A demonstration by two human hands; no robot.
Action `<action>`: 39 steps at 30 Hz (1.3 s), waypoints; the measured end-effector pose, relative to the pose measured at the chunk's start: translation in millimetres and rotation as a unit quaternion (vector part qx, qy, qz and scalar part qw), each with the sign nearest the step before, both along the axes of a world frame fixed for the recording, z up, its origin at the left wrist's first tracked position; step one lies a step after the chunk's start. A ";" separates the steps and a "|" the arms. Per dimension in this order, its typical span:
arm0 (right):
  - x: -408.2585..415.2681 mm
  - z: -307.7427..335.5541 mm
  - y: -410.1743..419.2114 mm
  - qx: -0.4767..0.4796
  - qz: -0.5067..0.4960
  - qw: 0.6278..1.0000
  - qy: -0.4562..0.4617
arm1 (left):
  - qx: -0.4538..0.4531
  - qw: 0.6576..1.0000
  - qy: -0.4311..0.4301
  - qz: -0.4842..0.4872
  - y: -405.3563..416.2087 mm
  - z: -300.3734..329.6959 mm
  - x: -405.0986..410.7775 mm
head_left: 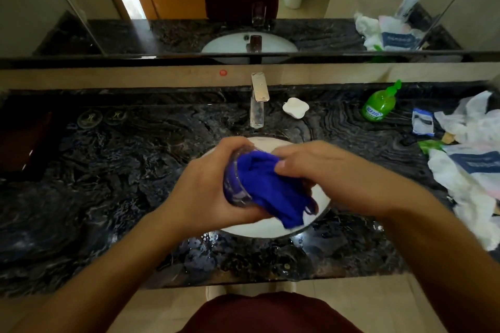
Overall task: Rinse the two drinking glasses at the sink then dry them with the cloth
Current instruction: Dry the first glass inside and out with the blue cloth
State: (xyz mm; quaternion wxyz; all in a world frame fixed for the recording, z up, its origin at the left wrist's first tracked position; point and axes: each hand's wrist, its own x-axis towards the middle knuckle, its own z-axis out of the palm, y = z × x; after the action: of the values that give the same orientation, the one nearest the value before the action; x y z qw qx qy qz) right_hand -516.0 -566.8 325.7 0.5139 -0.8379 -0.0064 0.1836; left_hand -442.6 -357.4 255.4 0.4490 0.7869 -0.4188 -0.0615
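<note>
My left hand (205, 192) grips a clear drinking glass (234, 189), held tilted on its side above the white sink basin (259, 228). A blue cloth (273, 192) is stuffed into the glass's mouth and trails out to the right. Over the mouth, my right hand (322, 170) holds the cloth, its fingers pushed into the bundle. Much of the glass is hidden by my hands and the cloth. I see no second glass standing on the counter.
A chrome faucet (258, 100) stands behind the basin, beside a white soap dish (295, 107). A green soap bottle (380, 105) and crumpled plastic bags and packets (470, 159) crowd the right of the dark marble counter (108, 184). Two round discs (101, 117) lie back left.
</note>
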 end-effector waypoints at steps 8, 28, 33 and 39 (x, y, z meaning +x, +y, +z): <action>3.1 5.9 -6.1 -0.188 0.213 0.930 -0.234 | -0.065 0.906 0.384 -0.165 9.6 -1.1 7.2; 1.2 5.6 10.5 -0.122 0.164 0.932 -0.299 | -0.159 0.711 0.581 -0.363 0.1 -6.5 -1.5; -8.7 4.2 19.6 -0.239 0.226 0.897 -0.296 | -0.118 0.788 0.512 -0.320 4.4 -13.1 -1.5; -14.3 1.2 37.5 -0.345 0.190 0.901 -0.182 | -0.059 0.871 0.451 -0.187 6.3 -5.7 -7.3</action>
State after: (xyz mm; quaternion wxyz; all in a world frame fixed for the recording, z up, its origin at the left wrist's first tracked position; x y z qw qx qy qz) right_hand -530.3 -529.2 326.9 0.1374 -0.9645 -0.1954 0.1123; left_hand -449.9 -351.1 249.7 0.6147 0.5525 -0.3132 -0.4677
